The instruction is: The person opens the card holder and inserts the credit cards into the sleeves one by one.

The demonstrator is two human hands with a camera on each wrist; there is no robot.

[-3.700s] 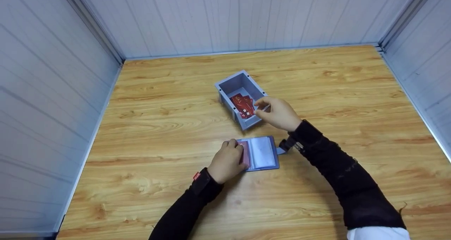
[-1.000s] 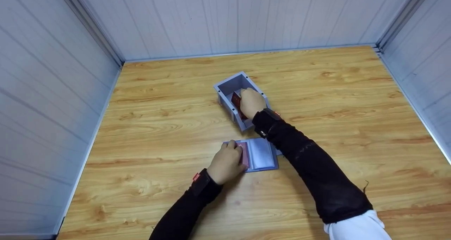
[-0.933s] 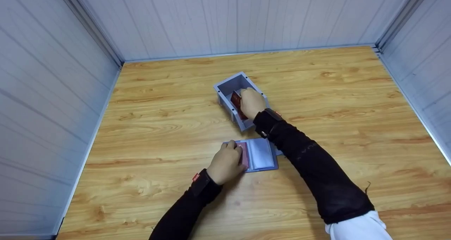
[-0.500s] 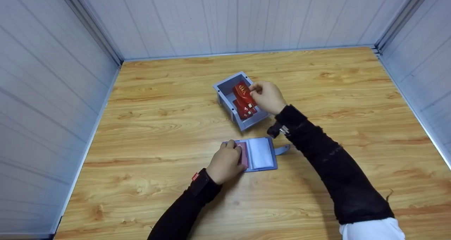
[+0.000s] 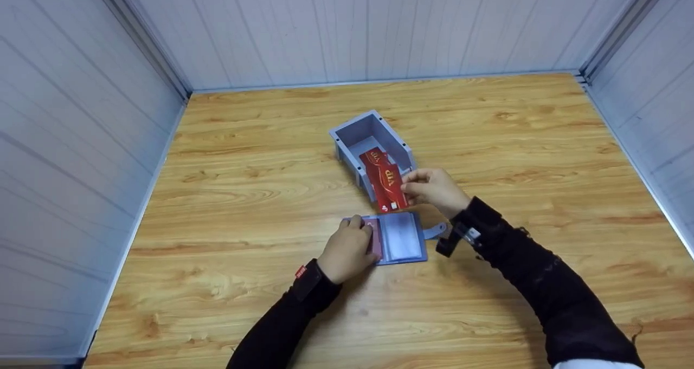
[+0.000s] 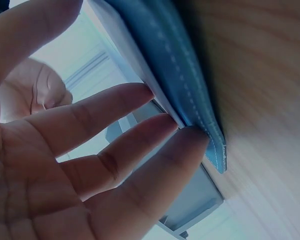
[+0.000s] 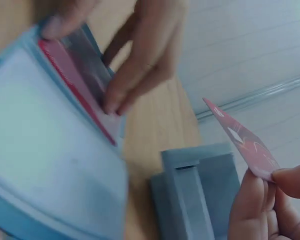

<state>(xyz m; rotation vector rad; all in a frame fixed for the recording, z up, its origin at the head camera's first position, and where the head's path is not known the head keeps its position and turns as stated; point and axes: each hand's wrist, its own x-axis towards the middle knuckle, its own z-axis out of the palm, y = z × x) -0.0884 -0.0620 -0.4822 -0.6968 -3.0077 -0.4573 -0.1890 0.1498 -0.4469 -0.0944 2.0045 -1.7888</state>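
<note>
A blue card holder lies spread open on the table, with clear sleeves on its right side and a reddish card in its left side. My left hand holds that left side, fingers at the far edge and thumb at the near edge. My right hand pinches a red VIP card by its side, over the near end of a grey bin. Another red VIP card shows in the bin, partly covered by the pinched one.
The holder's snap strap sticks out to the right, close to the right wrist's camera. Pale panel walls enclose the wood-grain table at the back and both sides.
My right hand reached into the bin, took hold of a red VIP card, lifted it and brought it nearer, towards the card holder. The left hand stays in place on the holder.
</note>
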